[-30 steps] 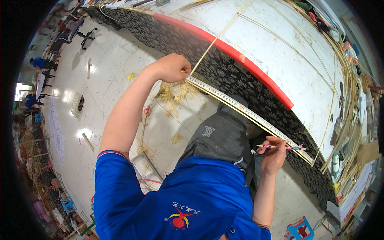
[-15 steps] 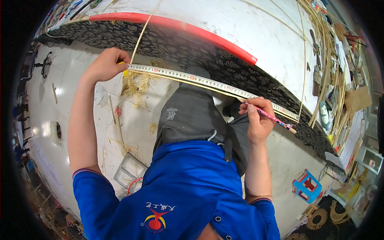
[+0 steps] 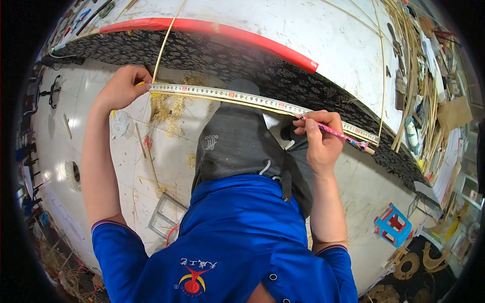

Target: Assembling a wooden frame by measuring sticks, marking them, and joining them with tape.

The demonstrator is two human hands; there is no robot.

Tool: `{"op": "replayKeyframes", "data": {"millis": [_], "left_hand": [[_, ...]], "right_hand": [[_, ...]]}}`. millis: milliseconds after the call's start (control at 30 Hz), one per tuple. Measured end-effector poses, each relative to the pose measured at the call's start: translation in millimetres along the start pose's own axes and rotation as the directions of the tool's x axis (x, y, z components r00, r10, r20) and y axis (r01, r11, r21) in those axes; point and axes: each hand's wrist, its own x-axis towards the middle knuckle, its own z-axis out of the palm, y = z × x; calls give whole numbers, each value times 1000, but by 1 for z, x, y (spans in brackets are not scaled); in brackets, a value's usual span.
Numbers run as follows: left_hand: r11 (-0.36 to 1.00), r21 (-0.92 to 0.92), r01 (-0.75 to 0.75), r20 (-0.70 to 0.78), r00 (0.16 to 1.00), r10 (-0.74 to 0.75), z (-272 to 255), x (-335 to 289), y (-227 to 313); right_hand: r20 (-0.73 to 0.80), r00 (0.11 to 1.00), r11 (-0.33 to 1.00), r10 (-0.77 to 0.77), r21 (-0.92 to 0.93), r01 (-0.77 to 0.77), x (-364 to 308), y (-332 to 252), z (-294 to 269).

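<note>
A white measuring tape [image 3: 241,96] stretches across in front of me, above my thighs, with a thin bamboo strip [image 3: 222,100] along its near edge. My left hand [image 3: 124,89] is closed on the tape's left end, thumb and fingers pinched where a second bamboo strip [image 3: 163,48] meets it and runs up over the table. A bit of yellow shows at those fingertips. In my closed right hand [image 3: 323,141] is a pink patterned pencil [image 3: 339,134], its tip at the strip. The right fingers lie over the tape and hide part of it. Another upright strip [image 3: 382,81] meets the right end.
The white table [image 3: 283,25] has a red edge strip [image 3: 212,28] and a dark floral cloth [image 3: 151,50] hanging below. Bamboo strips [image 3: 417,76] are heaped at its right. On the floor lie shavings [image 3: 169,108] and a grey frame [image 3: 165,214]; a blue stool [image 3: 393,225] stands right.
The tape's left end and my left hand sit slightly lower and further left in view. My right hand with the pencil has shifted slightly up and left along the tape.
</note>
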Motion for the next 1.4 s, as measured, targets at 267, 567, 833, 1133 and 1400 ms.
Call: {"op": "replayKeyframes", "data": {"millis": [267,567,833,1133,1400], "left_hand": [[999,-34,15,10,1000,-14,2,1,0],[999,-49,-4,-5,1000,4,4,1,-3],[999,-43,-1,4,1000,1,3,1,-3],[999,-48,-11,3,1000,11,3,0,-4],[999,-44,-1,9,1000,2,5,2,-6]], "right_hand": [[-31,999,1000,-19,15,19,1,5,-2],[4,1000,1000,14,-12,-14,1,1,1],[23,1000,1000,0,-17,0,2,2,5],[26,1000,1000,-15,-24,15,1,5,9],[16,1000,1000,3,-22,-3,1,4,11]]}}
